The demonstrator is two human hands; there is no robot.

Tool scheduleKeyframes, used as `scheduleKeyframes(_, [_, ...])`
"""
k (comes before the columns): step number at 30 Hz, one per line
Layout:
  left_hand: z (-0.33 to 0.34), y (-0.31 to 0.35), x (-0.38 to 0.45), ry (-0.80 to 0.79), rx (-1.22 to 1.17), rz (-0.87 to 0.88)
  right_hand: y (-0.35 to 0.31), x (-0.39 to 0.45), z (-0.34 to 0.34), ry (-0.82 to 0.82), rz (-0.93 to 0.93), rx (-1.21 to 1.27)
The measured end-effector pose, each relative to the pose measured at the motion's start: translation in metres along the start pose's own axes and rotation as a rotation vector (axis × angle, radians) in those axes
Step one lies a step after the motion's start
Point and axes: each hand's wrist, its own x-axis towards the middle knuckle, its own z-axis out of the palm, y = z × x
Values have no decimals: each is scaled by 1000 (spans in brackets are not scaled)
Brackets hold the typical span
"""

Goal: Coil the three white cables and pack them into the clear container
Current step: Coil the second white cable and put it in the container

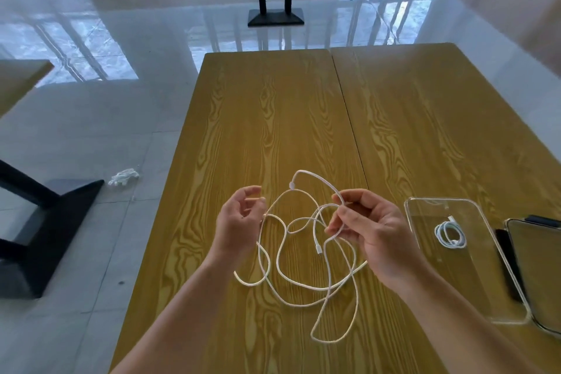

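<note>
The loose white cable [303, 252] is sprawling in open loops over the near half of the wooden table [273, 115], with both hands raised over it. The right hand [367, 234] is pinching an upper loop of the cable between thumb and fingers [340, 200], so that the strand is arching up and away from that grip toward a small white strap or tie [292, 185] on the cable. The left hand [236, 222] is curled with its fingers half closed; a strand is passing at its fingertips, but whether it is gripped cannot be told. One connector end [318, 249] is lying on the table between the two hands, nearer the right one. The remaining slack is trailing toward the viewer, its longest loop running down and to the right, below the right wrist. The clear container [425, 212] is standing to the right of the right hand, just beside it, and is already holding one coiled cable [450, 235]. Judged from this layout, the coming gather turns on the right hand, which is both holding the cable and lying nearer the container, while the slack must be drawn in from the near side.
</note>
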Motion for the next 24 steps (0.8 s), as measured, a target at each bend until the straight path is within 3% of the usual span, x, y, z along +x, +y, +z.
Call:
scheduleKeyframes(7, [-16, 32, -12, -98, 169, 401, -23, -6, 34, -72, -40, -7])
scheduleKeyframes(13, [-27, 49, -9, -9, 138, 607, -40, -6, 55, -85, -37, 6])
scheduleKeyframes(18, [-38, 54, -2, -15, 77, 594, -49, -3, 70, -95, -3, 108])
scheduleKeyframes(24, [-56, 65, 4, -138, -186, 347, -71, 5, 81, -110, -41, -66])
